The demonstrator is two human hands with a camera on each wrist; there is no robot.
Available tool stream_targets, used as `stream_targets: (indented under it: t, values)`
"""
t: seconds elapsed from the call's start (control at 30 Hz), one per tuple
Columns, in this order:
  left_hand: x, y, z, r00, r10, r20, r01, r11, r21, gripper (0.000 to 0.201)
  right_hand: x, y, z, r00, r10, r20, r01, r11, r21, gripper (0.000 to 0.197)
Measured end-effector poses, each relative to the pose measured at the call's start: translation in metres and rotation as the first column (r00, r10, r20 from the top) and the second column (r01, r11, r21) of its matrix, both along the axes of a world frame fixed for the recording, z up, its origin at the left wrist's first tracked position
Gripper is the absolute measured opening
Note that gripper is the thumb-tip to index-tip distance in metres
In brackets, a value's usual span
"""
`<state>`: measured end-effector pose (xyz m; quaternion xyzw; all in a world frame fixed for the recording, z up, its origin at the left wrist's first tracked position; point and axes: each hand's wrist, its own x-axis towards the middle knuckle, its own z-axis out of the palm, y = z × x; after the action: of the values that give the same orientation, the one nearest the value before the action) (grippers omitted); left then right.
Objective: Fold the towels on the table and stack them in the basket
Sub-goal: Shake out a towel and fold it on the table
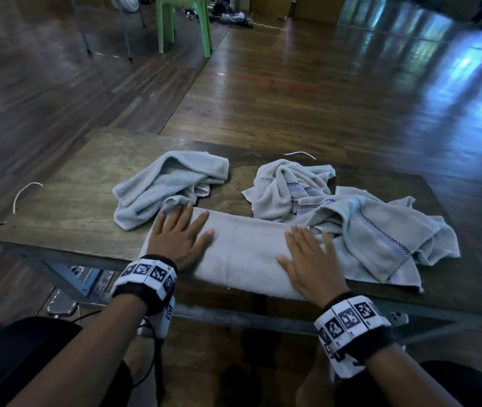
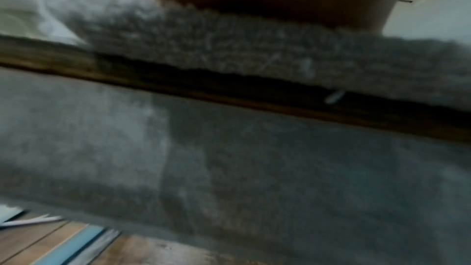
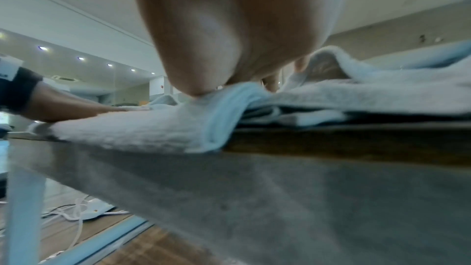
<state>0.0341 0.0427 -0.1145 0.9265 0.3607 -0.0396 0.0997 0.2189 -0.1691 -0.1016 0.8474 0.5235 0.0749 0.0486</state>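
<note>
A pale grey folded towel (image 1: 245,254) lies as a long strip along the near edge of the wooden table (image 1: 66,201). My left hand (image 1: 179,235) rests flat on its left end, fingers straight and spread. My right hand (image 1: 307,259) lies flat on its right part, fingers straight. In the right wrist view the palm (image 3: 229,37) presses the towel (image 3: 142,128) at the table edge. The left wrist view is blurred, showing the towel (image 2: 229,47) under the hand. No basket is in view.
Three crumpled towels lie on the table: one behind my left hand (image 1: 166,183), one at centre back (image 1: 286,186), one with a checked border at the right (image 1: 380,230). A green chair (image 1: 184,22) stands far off. White cables (image 1: 22,195) trail by the table's left side.
</note>
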Motion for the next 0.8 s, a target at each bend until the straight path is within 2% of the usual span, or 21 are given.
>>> stream_targets:
  t: [0.13, 0.17, 0.23, 0.33, 0.37, 0.43, 0.57, 0.67, 0.8]
  values:
    - [0.009, -0.013, 0.011, 0.998, 0.047, -0.046, -0.046, 0.999, 0.024, 0.060, 0.023, -0.013, 0.018, 0.998, -0.062, 0.025, 0.061, 0.996, 0.064, 0.057]
    - [0.014, -0.025, 0.017, 0.999, 0.020, -0.030, -0.019, 0.999, 0.045, 0.059, 0.028, -0.012, 0.023, 0.997, -0.070, 0.025, 0.068, 0.995, 0.077, 0.053]
    - [0.025, -0.059, 0.024, 0.987, -0.123, 0.100, 0.115, 0.990, 0.082, 0.052, 0.038, -0.008, 0.033, 0.998, -0.054, 0.036, 0.051, 0.995, 0.090, 0.040]
    - [0.036, -0.112, 0.026, 0.856, -0.377, 0.355, 0.325, 0.925, 0.198, 0.042, 0.048, 0.003, 0.043, 0.999, -0.017, 0.051, 0.015, 0.999, 0.044, 0.028]
    - [0.040, -0.125, 0.022, 0.814, -0.428, 0.392, 0.370, 0.903, 0.217, 0.035, 0.050, 0.007, 0.045, 0.999, -0.010, 0.041, 0.009, 1.000, 0.018, 0.029]
    - [0.046, -0.144, 0.012, 0.780, -0.470, 0.413, 0.427, 0.882, 0.198, 0.028, 0.054, 0.013, 0.045, 1.000, -0.018, 0.006, 0.018, 0.999, -0.038, 0.031]
    - [0.059, -0.153, -0.003, 0.820, -0.452, 0.351, 0.407, 0.892, 0.198, 0.044, 0.054, 0.018, 0.042, 0.996, -0.072, -0.048, 0.065, 0.989, -0.132, 0.037]
    - [0.064, -0.155, -0.005, 0.836, -0.461, 0.299, 0.403, 0.884, 0.239, 0.048, 0.054, 0.019, 0.041, 0.995, -0.078, -0.059, 0.068, 0.985, -0.161, 0.037]
    - [0.066, -0.157, -0.002, 0.829, -0.455, 0.325, 0.369, 0.882, 0.293, 0.048, 0.056, 0.019, 0.043, 0.992, -0.063, -0.108, 0.055, 0.996, -0.069, 0.031]
